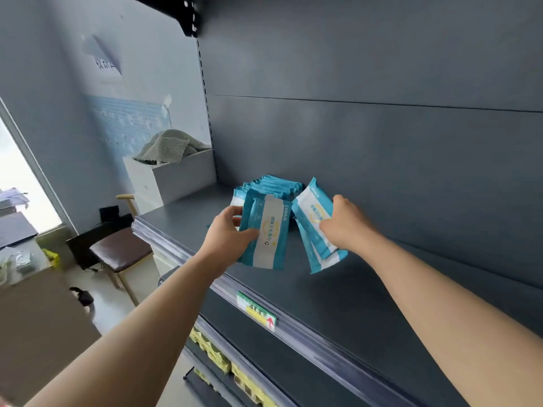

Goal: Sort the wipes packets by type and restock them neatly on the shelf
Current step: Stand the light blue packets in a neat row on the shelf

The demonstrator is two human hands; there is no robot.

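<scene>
In the head view my left hand [232,235] curls round the front packet [266,230], thumb on its face; this packet leans against the row of wipes packets [273,186], blue and white, standing near the left end of the dark shelf [367,295]; my right hand [343,224] grips the tilted packets [314,218], at least two, just right of the row; a price tag [257,311] sits on the shelf edge; a chair [120,249] stands at left.
</scene>
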